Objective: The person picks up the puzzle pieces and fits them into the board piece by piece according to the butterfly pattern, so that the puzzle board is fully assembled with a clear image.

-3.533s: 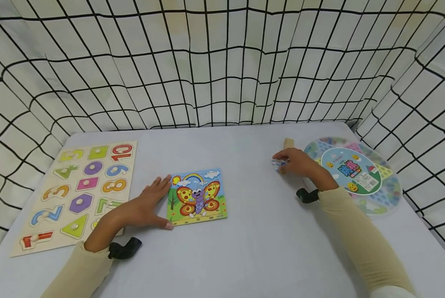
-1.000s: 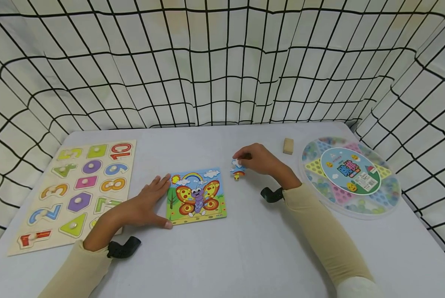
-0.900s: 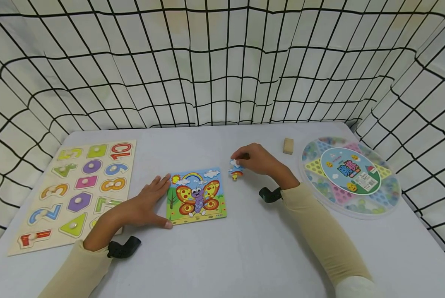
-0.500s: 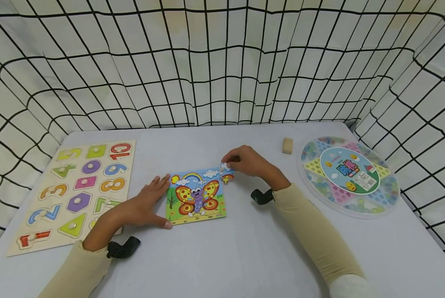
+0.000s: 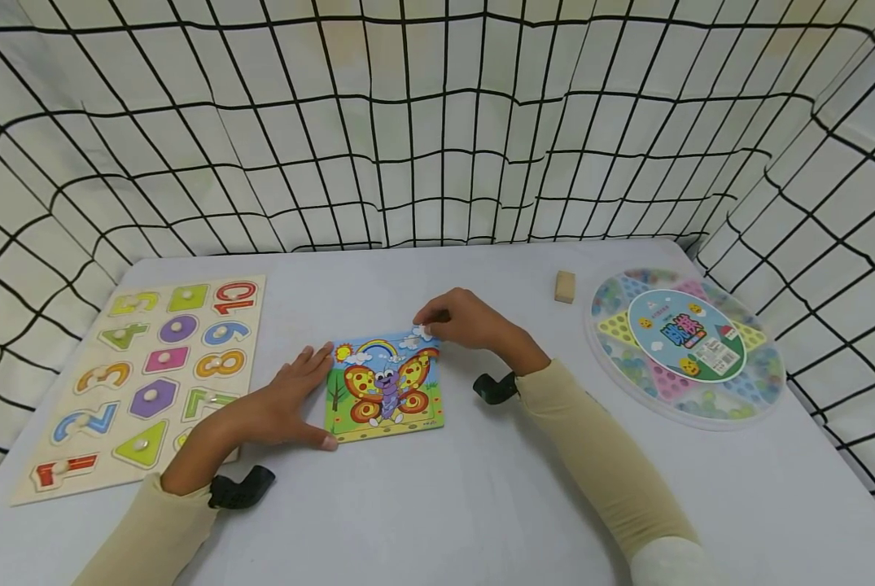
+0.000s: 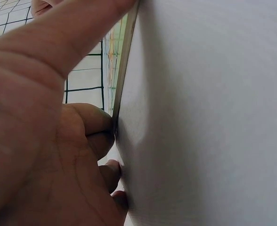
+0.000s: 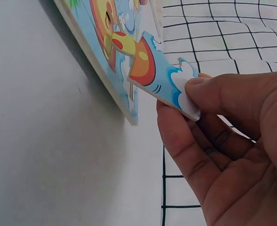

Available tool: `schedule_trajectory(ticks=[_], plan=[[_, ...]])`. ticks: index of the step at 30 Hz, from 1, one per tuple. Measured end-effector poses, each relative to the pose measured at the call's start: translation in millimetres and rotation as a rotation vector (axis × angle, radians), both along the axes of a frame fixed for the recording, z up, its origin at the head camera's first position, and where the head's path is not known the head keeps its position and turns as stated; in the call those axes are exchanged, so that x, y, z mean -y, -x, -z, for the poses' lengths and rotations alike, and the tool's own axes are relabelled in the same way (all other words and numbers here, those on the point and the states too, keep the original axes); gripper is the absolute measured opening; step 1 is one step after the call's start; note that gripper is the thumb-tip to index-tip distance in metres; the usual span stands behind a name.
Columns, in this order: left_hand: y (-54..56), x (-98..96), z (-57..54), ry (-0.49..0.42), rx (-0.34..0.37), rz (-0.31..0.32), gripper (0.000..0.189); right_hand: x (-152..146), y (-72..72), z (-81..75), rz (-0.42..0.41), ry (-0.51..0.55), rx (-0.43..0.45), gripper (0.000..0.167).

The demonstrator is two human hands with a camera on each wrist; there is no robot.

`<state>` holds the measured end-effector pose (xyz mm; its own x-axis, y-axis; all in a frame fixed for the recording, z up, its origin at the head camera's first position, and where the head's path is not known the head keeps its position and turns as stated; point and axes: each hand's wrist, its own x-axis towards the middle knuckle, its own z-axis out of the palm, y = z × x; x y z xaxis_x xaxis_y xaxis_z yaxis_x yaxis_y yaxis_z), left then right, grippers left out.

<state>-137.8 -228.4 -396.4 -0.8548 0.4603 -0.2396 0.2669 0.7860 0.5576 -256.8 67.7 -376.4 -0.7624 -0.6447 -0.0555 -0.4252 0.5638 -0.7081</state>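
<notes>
A small square butterfly puzzle board (image 5: 386,386) lies on the grey table (image 5: 437,488). My left hand (image 5: 290,400) lies flat with straight fingers against the board's left edge (image 6: 122,80). My right hand (image 5: 457,319) pinches a puzzle piece (image 7: 162,80) showing a cloud and part of a wing. The piece is tilted over the board's top right corner (image 5: 426,338), one end low on the board (image 7: 101,52), the pinched end raised.
A wooden number and shape board (image 5: 144,374) lies at the left. A round clear game box (image 5: 689,346) sits at the right, with a small wooden block (image 5: 565,286) beside it. Black-gridded white cloth (image 5: 437,122) walls the table's back and sides.
My right hand has carried the puzzle piece leftward from near the round box to the board's top right corner. The left hand has stayed against the board.
</notes>
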Motion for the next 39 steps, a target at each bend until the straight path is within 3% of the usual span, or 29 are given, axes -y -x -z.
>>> schedule_trajectory(ticks=[8,21,29,39], plan=[[-0.5,-0.6,0.4,0.005,-0.003,-0.004,0.122,11,-0.7,2.9,-0.039,-0.008,-0.014,0.018],[-0.6,-0.8,2.8,0.012,-0.005,-0.002,0.122,22,-2.9,9.1,-0.010,-0.063,-0.002,0.018],[-1.4,-2.1,2.5,0.014,-0.005,-0.015,0.124,25,-3.1,16.1,-0.015,-0.119,-0.001,0.025],[2.4,-6.1,5.6,0.009,-0.008,-0.002,0.123,24,-4.3,23.3,-0.035,-0.176,-0.057,0.020]])
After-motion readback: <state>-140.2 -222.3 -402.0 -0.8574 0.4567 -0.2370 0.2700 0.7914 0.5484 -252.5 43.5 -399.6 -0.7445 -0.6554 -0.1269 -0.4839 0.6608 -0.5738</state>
